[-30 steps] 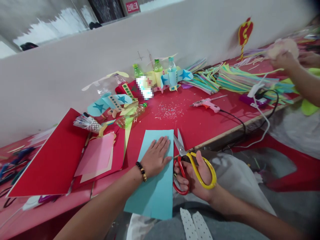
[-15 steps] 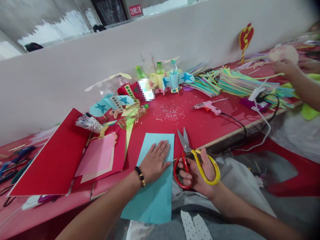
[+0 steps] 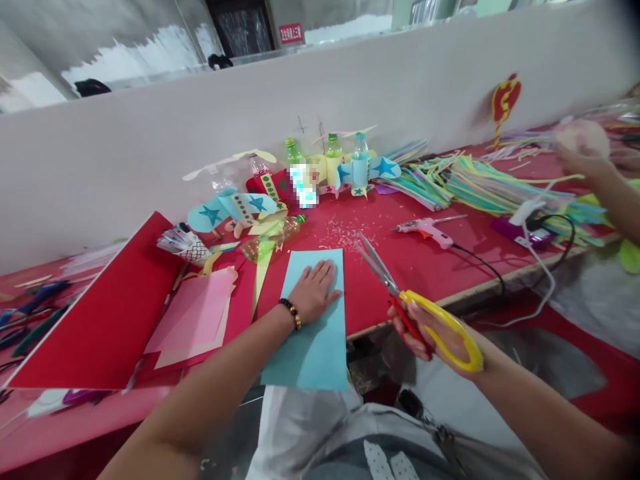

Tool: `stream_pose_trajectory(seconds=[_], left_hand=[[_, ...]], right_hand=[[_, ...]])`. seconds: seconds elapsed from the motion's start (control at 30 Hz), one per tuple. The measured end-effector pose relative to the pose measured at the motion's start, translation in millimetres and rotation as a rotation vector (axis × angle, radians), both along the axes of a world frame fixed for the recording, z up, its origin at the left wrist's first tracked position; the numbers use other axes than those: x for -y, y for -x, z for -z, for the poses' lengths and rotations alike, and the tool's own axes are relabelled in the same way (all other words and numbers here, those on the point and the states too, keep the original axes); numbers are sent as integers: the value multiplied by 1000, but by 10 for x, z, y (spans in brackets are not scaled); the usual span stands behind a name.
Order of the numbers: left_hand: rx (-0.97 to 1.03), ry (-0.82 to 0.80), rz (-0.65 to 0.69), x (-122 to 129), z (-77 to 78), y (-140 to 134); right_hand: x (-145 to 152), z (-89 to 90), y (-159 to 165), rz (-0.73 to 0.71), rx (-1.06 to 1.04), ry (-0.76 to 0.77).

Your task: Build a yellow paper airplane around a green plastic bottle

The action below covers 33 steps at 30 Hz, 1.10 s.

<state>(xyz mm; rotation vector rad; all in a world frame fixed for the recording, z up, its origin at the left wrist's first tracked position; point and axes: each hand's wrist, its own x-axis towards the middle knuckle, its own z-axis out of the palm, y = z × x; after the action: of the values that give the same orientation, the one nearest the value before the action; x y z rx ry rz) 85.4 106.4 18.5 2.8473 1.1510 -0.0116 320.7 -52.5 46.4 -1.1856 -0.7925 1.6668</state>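
My left hand [image 3: 313, 291] lies flat, fingers stretched out, on a sheet of light blue paper [image 3: 315, 357]. The paper rests on the red table and its near end sticks out over the edge. My right hand [image 3: 420, 327] grips a pair of scissors [image 3: 395, 283] with one red and one yellow handle. Their blades point away from me over the table, to the right of the paper, and look nearly closed. Part of my right hand's fingers is hidden behind the handles.
A pink glue gun [image 3: 430, 231] lies right of centre. Decorated bottles [image 3: 360, 163] stand along the wall beside bundled coloured strips [image 3: 495, 183]. Pink paper [image 3: 197, 310], a pen cup [image 3: 193, 250] and a large red board [image 3: 100, 320] are at left. A co-worker's arm [image 3: 600, 177] is at far right.
My right hand has moved right with the scissors and turned them, and their blades have come closer together. The blue paper has slid further onto the table under my flat left hand.
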Motion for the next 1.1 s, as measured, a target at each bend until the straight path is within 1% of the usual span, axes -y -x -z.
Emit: stream_pose_trajectory(seconds=[0.07,0.13,0.2,0.27,0.3,0.33,0.4,0.5,0.57,0.63,0.67,0.7,0.73,0.8,0.83,0.87,0.9,0.97,1.03,1.1], left_hand=[[13,0,-44,-179,-22,-68],[30,-7,-83,-316,-81,-92],[46,-20,-131,-380,-169,-49],[59,-30,-183,-346,-263,61],[66,-30,-205,-290,-304,134],[76,-25,-220,-207,-336,211],[109,-7,-209,25,-371,363],[155,53,-142,447,-352,536],[152,104,-106,698,-300,607],[145,133,-75,878,-227,651],[143,135,-73,937,-187,667],[139,133,-74,976,-147,678],[133,127,-82,998,-111,686],[118,110,-100,1005,-55,693],[109,106,-104,999,-37,694],[101,104,-102,990,-26,693],[95,104,-96,983,-21,692],[85,104,-88,977,-23,688],[79,89,-94,984,-31,686],[78,66,-99,995,-38,686]], right_hand=[[-171,-76,-133,15,256,-43],[-365,-143,-238,22,560,-143],[-558,-176,-307,34,889,-252],[-738,-151,-346,44,1188,-305],[-823,-117,-360,44,1315,-312],[-905,-70,-373,45,1416,-321],[-1058,38,-404,30,1538,-336],[-1221,163,-448,9,1590,-344],[-1239,187,-434,19,1622,-388],[-1156,181,-342,48,1650,-535],[-1078,176,-263,48,1646,-647],[-982,177,-165,9,1608,-759],[-874,184,-54,-85,1545,-857],[-661,218,175,-409,1442,-994],[-570,241,278,-545,1420,-1023],[-497,263,365,-625,1402,-1055],[-443,282,432,-663,1417,-1053],[-385,303,508,-666,1455,-1042],[-367,308,522,-618,1464,-1042],[-356,321,502,-551,1428,-1072]])
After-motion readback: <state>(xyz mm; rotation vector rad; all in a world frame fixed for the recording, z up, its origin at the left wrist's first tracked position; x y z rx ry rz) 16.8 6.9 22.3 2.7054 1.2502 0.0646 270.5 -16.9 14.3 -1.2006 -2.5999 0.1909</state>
